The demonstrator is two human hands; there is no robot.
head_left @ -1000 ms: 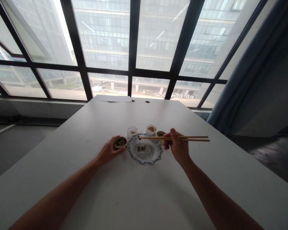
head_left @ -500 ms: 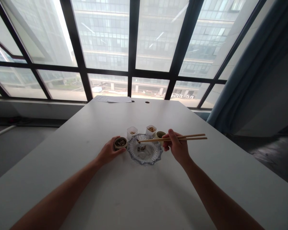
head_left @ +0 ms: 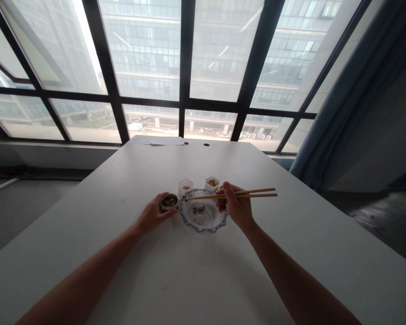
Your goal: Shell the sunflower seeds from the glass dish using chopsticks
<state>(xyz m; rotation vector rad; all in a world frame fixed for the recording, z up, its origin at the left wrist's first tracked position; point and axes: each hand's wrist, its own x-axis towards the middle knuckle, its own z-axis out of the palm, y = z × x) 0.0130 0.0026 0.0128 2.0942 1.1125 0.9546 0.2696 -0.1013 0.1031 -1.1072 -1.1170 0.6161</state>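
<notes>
My left hand (head_left: 154, 214) is wrapped round a small round cup (head_left: 169, 202) filled with dark, slender pieces that look like seeds. In my right hand (head_left: 236, 205) is a pair of wooden chopsticks (head_left: 257, 192), pointing left over the glass dish. A small dark piece (head_left: 185, 198) shows at their tips, above the dish's left rim and close to the cup. The clear glass dish (head_left: 203, 228) has a scalloped edge and stands between my hands. Inside it lie a few small brown pieces (head_left: 199, 209), too small to name surely.
Behind the dish stand two white plastic tubs, the left tub (head_left: 186, 185) with a few light brown bits and the right tub (head_left: 212, 183) with orange-brown ones. Paper sheets (head_left: 159, 141) lie at the far end of the white table (head_left: 155, 280), before the windows.
My right hand has moved left with the chopsticks, carrying the dark piece from over the dish to its left rim by the cup. My left hand has stayed on the cup.
</notes>
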